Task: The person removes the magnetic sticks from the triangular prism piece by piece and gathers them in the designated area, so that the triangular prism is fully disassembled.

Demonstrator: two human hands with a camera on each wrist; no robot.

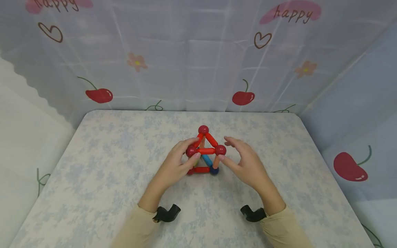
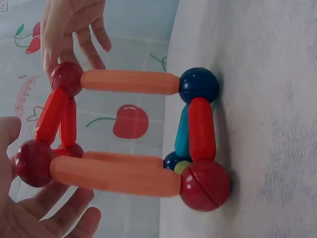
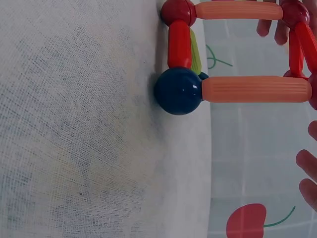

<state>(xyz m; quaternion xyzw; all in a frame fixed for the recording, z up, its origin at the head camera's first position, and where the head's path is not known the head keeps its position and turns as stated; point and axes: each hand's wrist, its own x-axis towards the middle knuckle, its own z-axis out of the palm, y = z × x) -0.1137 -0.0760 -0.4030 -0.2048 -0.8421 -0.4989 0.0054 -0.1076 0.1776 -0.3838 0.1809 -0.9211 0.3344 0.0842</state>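
Note:
A prism-shaped frame of magnetic building rods and balls [image 1: 206, 151] stands upright on the table. Its upper triangle joins red rods [image 1: 212, 140] and red balls [image 1: 203, 130]; orange rods [image 2: 119, 176] form the uprights. Red, blue and green rods make the base, with blue balls [image 3: 178, 91] and a red ball [image 2: 205, 185] at its corners. My left hand [image 1: 175, 161] holds the upper left ball between thumb and index finger. Beside the upper right ball, my right hand [image 1: 248, 163] has its thumb close to the ball, fingers spread and apart from it.
The frame stands near the middle of the pale patterned tabletop [image 1: 118, 144]. Behind the table hangs a curtain [image 1: 186, 69] printed with cherries, hearts and flowers. Black curved pieces [image 1: 167, 213] sit at both wrists.

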